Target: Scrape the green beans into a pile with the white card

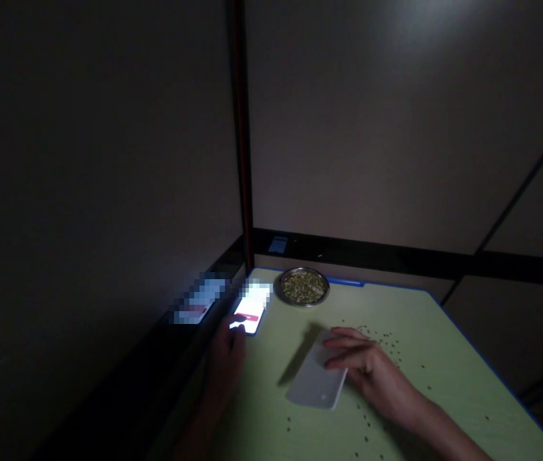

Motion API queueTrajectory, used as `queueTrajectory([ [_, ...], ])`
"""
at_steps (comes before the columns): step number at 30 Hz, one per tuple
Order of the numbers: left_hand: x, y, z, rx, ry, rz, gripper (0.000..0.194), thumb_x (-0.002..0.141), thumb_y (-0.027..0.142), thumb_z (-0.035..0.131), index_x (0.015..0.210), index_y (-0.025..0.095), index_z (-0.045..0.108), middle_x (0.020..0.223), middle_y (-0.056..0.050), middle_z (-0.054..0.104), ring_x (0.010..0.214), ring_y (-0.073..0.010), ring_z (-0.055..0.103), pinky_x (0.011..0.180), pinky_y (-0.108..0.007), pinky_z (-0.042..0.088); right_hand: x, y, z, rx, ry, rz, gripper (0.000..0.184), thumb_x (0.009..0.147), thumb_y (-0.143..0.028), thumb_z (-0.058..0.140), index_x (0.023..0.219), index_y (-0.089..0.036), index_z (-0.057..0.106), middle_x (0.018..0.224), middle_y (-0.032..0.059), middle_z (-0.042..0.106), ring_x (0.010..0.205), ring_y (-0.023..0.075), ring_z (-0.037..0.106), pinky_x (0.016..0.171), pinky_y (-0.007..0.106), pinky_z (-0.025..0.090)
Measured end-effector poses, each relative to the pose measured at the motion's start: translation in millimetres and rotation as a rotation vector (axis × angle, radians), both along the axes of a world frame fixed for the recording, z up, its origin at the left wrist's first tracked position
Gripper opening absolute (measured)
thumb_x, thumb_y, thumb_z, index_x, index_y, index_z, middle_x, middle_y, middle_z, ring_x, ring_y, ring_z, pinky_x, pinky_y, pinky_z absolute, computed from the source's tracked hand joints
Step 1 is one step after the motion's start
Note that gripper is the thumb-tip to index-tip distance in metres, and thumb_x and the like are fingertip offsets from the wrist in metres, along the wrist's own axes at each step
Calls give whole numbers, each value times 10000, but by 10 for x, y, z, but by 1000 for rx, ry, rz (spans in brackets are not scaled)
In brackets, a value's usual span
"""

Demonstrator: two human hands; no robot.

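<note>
My right hand (372, 368) grips a flat, whitish rectangular piece (317, 378), thumb underneath and fingers on top. It is tilted above the table and casts a shadow to its left; a small round spot shows near its lower edge. In deep shadow at the left, my left hand (230, 342) reaches the lower end of a lit smartphone (255, 304). Two fingertips, slightly apart, lie over the bright screen near a red bar; the other fingers are hard to make out. Small dark seeds (387, 336) lie scattered around and beyond my right hand.
Behind the phone, a round metal dish (325, 296) holds many greenish seeds. The light green table (444, 358) has a blue edge. A blue strip (348, 282) lies at its back. Walls (396, 128) meet close behind and left; a glossy dark band (204, 301) mirrors the phone.
</note>
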State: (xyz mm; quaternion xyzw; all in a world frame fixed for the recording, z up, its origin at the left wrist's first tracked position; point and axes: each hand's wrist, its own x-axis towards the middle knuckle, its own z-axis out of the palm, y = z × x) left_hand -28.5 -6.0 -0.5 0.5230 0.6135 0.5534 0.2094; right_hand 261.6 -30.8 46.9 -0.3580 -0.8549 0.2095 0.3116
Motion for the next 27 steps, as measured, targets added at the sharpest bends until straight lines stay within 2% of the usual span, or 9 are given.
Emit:
queueTrajectory([
  [4, -32, 39, -35, -7, 4, -23, 275, 804, 369, 469, 992, 190, 559, 582, 53, 466, 487, -126, 406, 479, -239, 328, -371, -171, -72, -89, 40, 92, 380, 799, -70, 571, 950, -370, 750, 1181, -19, 679, 1237, 189, 510, 1076, 442, 355],
  [7, -52, 74, -45, 0, 7, -35, 335, 775, 414, 479, 999, 181, 568, 539, 64, 444, 452, -125, 400, 446, -239, 319, -434, -161, -202, -146, 58, 120, 463, 701, 1, 568, 919, -360, 758, 1185, -27, 678, 1251, 194, 499, 1088, 432, 339],
  [10, -63, 107, -60, -3, -17, -26, 363, 740, 456, 493, 962, 183, 585, 485, 80, 388, 405, -116, 358, 400, -231, 265, -296, -92, -240, -159, 27, 106, 467, 687, 5, 548, 940, -325, 761, 1228, 8, 658, 1284, 206, 467, 1103, 440, 307],
  [13, -53, 114, -60, 14, -32, -32, 363, 721, 455, 508, 950, 187, 593, 466, 91, 340, 389, -107, 330, 387, -226, 241, -55, -39, -187, -148, -14, 56, 411, 717, -26, 557, 921, -316, 766, 1229, 28, 657, 1293, 213, 455, 1099, 461, 297],
  [16, -28, 103, -41, 27, -31, -37, 361, 717, 452, 505, 944, 186, 596, 462, 91, 329, 390, -105, 328, 388, -225, 241, 202, -14, -157, -132, -28, -16, 302, 754, -89, 600, 870, -306, 774, 1221, 51, 659, 1266, 227, 481, 1078, 482, 317],
  [20, 11, 90, -13, 20, -16, -32, 372, 732, 454, 481, 957, 179, 594, 458, 90, 331, 394, -108, 330, 394, -229, 243, 483, -13, -222, -114, 13, -83, 233, 809, -146, 582, 838, -275, 774, 1243, 87, 640, 1265, 240, 481, 1029, 475, 371],
  [24, 34, 79, -1, 26, -15, -6, 352, 737, 445, 472, 947, 190, 595, 456, 90, 310, 392, -106, 309, 391, -233, 221, 632, 34, -234, -57, 78, -107, 210, 830, -181, 571, 847, -251, 768, 1236, 116, 639, 1225, 247, 515, 1007, 478, 388],
  [27, 25, 72, 7, 8, -32, -31, 363, 731, 454, 482, 957, 193, 593, 462, 89, 306, 394, -107, 306, 389, -236, 223, 644, 218, -166, -8, 101, -165, 245, 828, -165, 539, 858, -246, 768, 1238, 113, 638, 1227, 251, 509, 1018, 488, 374],
])
